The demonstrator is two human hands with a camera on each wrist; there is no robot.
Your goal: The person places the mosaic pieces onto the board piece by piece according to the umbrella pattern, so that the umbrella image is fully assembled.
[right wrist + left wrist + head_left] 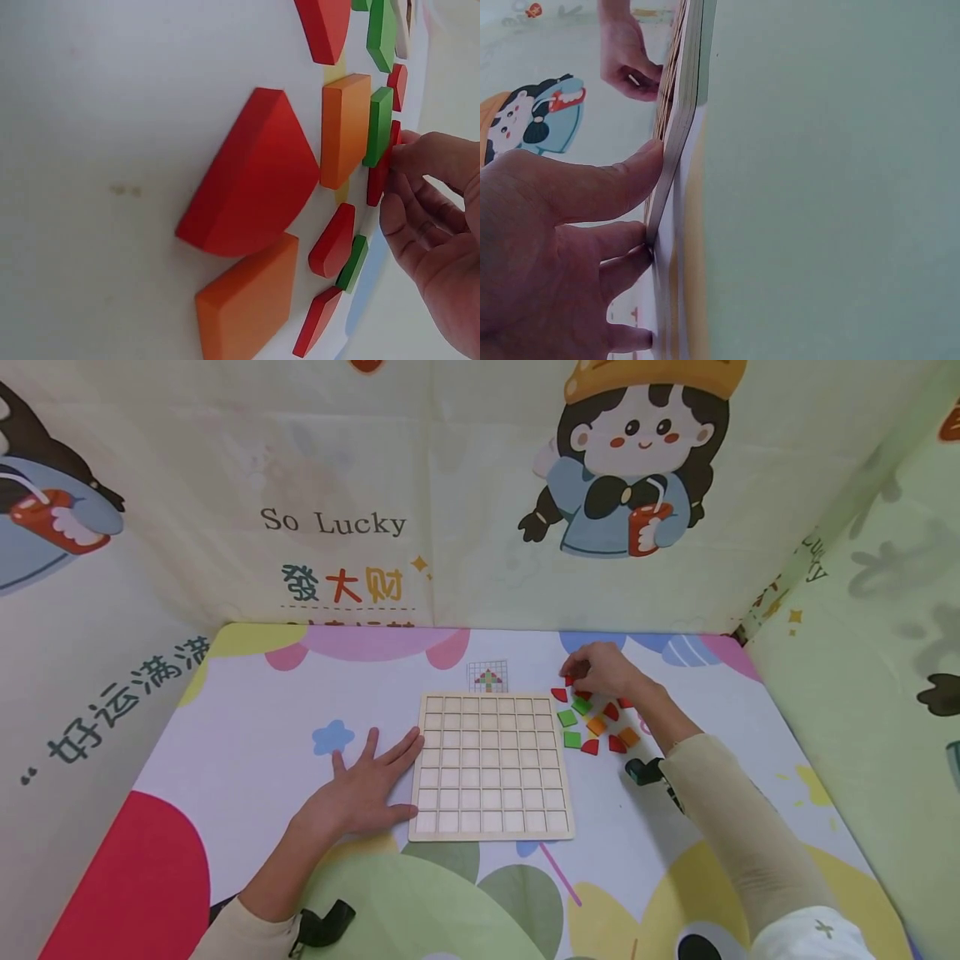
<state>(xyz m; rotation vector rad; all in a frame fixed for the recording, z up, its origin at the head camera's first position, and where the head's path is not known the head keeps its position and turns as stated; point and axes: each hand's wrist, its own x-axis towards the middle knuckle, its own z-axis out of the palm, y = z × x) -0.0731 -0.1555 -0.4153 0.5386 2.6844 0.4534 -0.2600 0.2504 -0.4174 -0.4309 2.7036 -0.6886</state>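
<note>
A wooden grid board (491, 768) with rows of square cells lies in the middle of the table. My left hand (367, 793) is spread flat beside it, thumb and fingertips against its left edge; in the left wrist view the thumb (607, 184) touches the board's side (679, 135). At the board's upper right, my right hand (603, 670) pinches a red block (568, 681) between thumb and fingertips. Under and in front of that hand lie loose flat blocks: red quarter-circles (251, 180), orange squares (345, 131) and green squares (572, 740).
A small printed grid card (487, 677) with a coloured pattern lies behind the board. Printed cloth covers the table (262, 760), and printed curtains (472, 485) stand at the back and both sides. Black wrist cameras (326, 924) sit by both sleeves.
</note>
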